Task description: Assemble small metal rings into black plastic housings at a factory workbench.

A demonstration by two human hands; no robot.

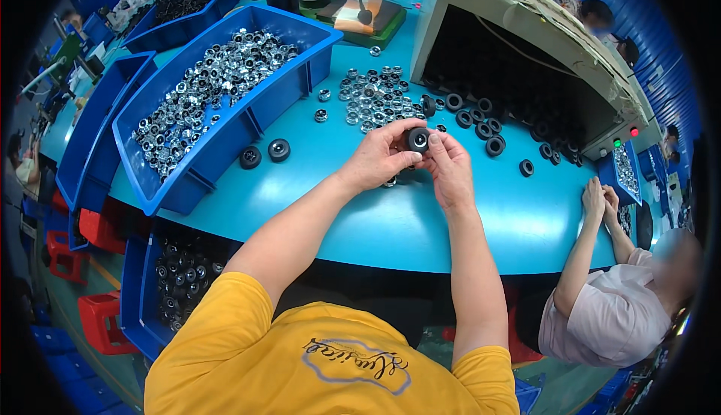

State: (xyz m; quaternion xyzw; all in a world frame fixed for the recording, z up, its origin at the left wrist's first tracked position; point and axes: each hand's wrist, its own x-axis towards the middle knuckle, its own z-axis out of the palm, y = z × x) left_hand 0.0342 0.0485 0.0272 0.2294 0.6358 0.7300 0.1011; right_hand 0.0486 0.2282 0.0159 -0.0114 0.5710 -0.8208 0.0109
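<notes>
Between my two hands, above the turquoise table, is a small black toy wheel [417,140] with a shiny hub in its middle. My left hand [383,153] pinches it from the left with thumb and fingers. From the right, the thumb and fingers of my right hand [449,166] press on its other side. Just beyond my hands lies a loose spread of shiny chrome hubs [368,96]. Black rubber tires [494,145] lie scattered to the right of them. Two wheels with hubs in them, one of them this wheel [279,150], rest on the table left of my forearm.
A blue bin [255,118] full of chrome hubs stands at the left. At the right is a box-like machine [518,9] with a dark opening and tires spilling out. A co-worker [612,302] sits at the right, hands on the table edge. Below left, another blue bin [139,295] holds wheels.
</notes>
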